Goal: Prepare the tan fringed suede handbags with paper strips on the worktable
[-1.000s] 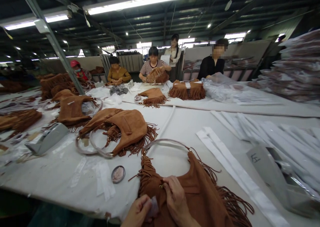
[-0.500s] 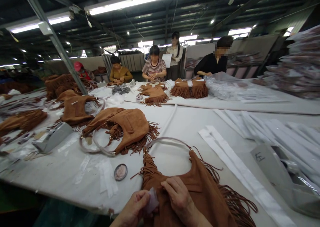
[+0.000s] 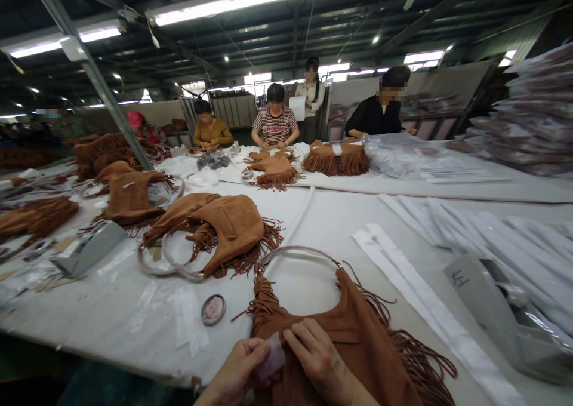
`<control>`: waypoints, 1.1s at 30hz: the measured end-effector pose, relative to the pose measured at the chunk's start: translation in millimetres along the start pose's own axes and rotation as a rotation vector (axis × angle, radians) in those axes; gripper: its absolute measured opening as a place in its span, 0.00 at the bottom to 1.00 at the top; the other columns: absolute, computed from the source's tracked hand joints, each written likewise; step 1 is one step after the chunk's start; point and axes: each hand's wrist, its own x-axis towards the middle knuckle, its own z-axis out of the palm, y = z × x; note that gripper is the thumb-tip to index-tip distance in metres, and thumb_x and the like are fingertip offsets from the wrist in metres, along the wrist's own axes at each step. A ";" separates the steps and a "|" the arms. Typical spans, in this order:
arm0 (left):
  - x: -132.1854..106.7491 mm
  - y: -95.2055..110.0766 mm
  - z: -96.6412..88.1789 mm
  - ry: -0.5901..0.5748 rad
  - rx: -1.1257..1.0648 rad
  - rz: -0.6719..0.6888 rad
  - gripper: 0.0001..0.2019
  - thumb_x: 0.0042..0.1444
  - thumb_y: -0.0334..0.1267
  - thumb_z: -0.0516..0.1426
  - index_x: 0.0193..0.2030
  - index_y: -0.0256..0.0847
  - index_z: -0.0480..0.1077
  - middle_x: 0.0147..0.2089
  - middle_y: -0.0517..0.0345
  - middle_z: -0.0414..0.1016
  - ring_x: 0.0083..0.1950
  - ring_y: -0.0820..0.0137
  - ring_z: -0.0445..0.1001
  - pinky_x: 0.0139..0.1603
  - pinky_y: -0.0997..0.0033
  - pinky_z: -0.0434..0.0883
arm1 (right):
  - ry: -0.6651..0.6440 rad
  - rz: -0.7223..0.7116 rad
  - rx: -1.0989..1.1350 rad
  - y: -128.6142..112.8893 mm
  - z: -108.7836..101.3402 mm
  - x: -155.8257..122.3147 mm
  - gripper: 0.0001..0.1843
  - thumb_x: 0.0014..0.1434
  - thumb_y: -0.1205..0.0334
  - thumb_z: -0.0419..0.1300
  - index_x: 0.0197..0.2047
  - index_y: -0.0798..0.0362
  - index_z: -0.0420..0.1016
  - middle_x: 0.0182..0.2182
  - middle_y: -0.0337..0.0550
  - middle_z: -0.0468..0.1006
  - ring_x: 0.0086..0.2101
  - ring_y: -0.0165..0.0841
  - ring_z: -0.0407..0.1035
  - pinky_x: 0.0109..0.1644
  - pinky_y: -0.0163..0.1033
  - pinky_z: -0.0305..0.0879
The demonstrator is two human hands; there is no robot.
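Observation:
A brown suede-like handbag (image 3: 371,352) with fringe lies on the table in front of me, its wrapped handle (image 3: 299,249) pointing away. Between the thumb and fingers of my left hand (image 3: 242,361) is a small translucent, pale lilac sheet (image 3: 272,359), held over the bag's left side. My right hand (image 3: 316,355) rests on the bag below its curved opening. Its fingers are bent and pressed together, gripping the bag's material near the sheet; the fingertips are partly hidden.
Left of the bag lies a small round dish (image 3: 213,309) with something pinkish inside. Beyond are more brown bags (image 3: 242,221) and a grey tape dispenser (image 3: 92,248). White strips (image 3: 403,280) and another dispenser (image 3: 505,316) stand right. Several co-workers (image 3: 274,119) work across the table.
The view has shifted slightly. Both my hands stay at nearly the same spot on the bag, the sheet showing a little more. Across the table, the striped-shirt co-worker's hands have moved apart.

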 end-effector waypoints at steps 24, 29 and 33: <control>18.8 1.9 16.5 0.167 0.358 -0.029 0.18 0.36 0.52 0.62 0.17 0.37 0.70 0.14 0.62 0.65 0.16 0.76 0.58 0.19 0.74 0.53 | -0.255 0.231 0.052 9.9 10.4 -11.4 0.10 0.57 0.74 0.52 0.39 0.52 0.69 0.37 0.45 0.72 0.37 0.37 0.63 0.42 0.43 0.62; 14.6 19.8 25.8 0.129 0.428 -0.124 0.20 0.34 0.56 0.63 0.18 0.38 0.69 0.15 0.63 0.64 0.16 0.78 0.56 0.19 0.75 0.53 | -0.164 0.166 0.051 11.8 14.2 -16.0 0.09 0.58 0.73 0.52 0.39 0.52 0.69 0.35 0.44 0.71 0.36 0.36 0.61 0.41 0.41 0.61; 19.6 25.3 33.2 0.064 0.437 -0.135 0.22 0.33 0.57 0.63 0.16 0.39 0.65 0.13 0.66 0.60 0.15 0.79 0.54 0.18 0.75 0.52 | -0.121 0.143 0.056 12.6 15.4 -16.5 0.07 0.60 0.71 0.52 0.38 0.52 0.69 0.33 0.43 0.70 0.35 0.35 0.61 0.40 0.40 0.60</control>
